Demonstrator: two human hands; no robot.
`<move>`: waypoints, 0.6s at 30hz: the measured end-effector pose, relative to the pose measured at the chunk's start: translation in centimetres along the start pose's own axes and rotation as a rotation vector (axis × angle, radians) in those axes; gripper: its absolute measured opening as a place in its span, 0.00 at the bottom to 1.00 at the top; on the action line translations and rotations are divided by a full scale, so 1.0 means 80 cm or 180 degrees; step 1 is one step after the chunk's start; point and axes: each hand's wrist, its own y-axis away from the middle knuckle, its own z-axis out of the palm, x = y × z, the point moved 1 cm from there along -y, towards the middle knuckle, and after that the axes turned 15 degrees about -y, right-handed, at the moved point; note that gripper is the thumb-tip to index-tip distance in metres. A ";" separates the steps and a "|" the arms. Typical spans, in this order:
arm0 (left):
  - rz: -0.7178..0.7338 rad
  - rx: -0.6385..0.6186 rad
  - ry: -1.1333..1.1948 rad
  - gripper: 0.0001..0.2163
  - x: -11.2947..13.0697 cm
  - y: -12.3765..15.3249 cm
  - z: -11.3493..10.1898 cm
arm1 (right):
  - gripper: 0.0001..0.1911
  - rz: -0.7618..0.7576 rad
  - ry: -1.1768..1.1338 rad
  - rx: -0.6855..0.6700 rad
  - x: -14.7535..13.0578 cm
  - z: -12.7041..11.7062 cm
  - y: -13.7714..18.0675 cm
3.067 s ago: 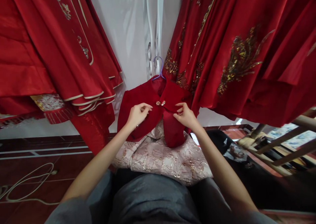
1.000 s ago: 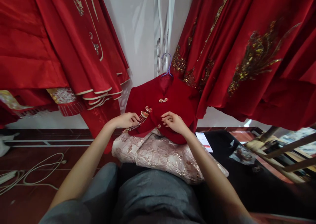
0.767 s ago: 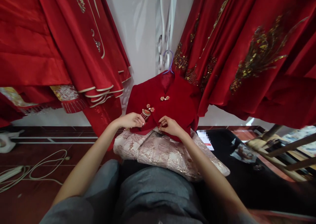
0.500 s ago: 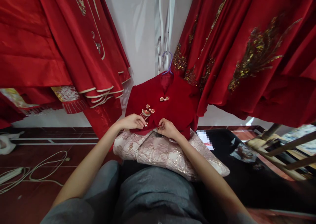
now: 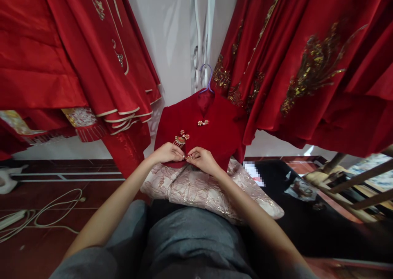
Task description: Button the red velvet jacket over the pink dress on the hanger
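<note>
A red velvet jacket (image 5: 211, 135) hangs on a purple hanger (image 5: 208, 79), its lower part resting over a pink brocade cloth (image 5: 199, 189) at my lap. My left hand (image 5: 170, 153) pinches one end of a small beaded clasp (image 5: 188, 157) at the jacket's front edge. My right hand (image 5: 202, 160) pinches the clasp from the other side, so both sets of fingertips nearly meet. Just above my left hand sits a fan-shaped brooch (image 5: 180, 139) with flower beads and tassels. Another beaded clasp (image 5: 203, 123) lies near the collar, fastened across the front.
Red gowns (image 5: 123, 66) hang at the left, and embroidered red gowns (image 5: 276, 74) at the right. A black surface (image 5: 307, 225) at the right bears a small plastic bag (image 5: 302, 190). White cable (image 5: 43, 213) lies coiled on the floor. A wooden frame (image 5: 353, 189) stands far right.
My right hand has moved left with its side of the clasp, drawing the jacket's front edge toward my left hand. The two hands are now close together.
</note>
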 end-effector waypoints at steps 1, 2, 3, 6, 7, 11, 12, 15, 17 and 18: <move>0.0042 0.0017 -0.0022 0.10 -0.001 -0.001 0.002 | 0.09 -0.0007 -0.0006 0.0125 0.003 0.004 -0.001; 0.0084 0.0037 -0.0047 0.10 -0.002 -0.002 0.005 | 0.09 -0.0022 -0.0022 0.0209 0.005 0.007 -0.001; 0.0119 0.0072 -0.0076 0.10 -0.004 -0.003 0.007 | 0.09 -0.0050 -0.0034 0.0262 0.007 0.009 -0.001; 0.0191 0.0302 -0.0259 0.10 -0.007 -0.006 0.014 | 0.08 -0.0168 0.0004 0.0316 0.007 0.010 0.000; 0.0212 0.0417 -0.0340 0.10 -0.008 -0.006 0.016 | 0.07 -0.0208 0.0017 0.0329 0.006 0.010 0.001; 0.0203 0.0732 -0.0536 0.09 -0.007 -0.007 0.024 | 0.05 -0.0346 0.0020 0.0438 0.003 0.014 0.006; 0.0165 0.0772 -0.0562 0.09 -0.007 -0.007 0.026 | 0.05 -0.0372 0.0031 0.0461 0.003 0.016 0.007; 0.0124 0.0863 -0.0717 0.10 -0.008 -0.006 0.028 | 0.05 -0.0490 0.0088 0.0516 0.006 0.020 0.009; 0.0177 0.0826 -0.0836 0.10 -0.011 -0.005 0.027 | 0.05 -0.0629 0.0156 0.0514 0.010 0.022 0.010; 0.0208 0.0787 -0.0874 0.10 -0.012 -0.005 0.026 | 0.06 -0.0694 0.0196 0.0497 0.012 0.023 0.011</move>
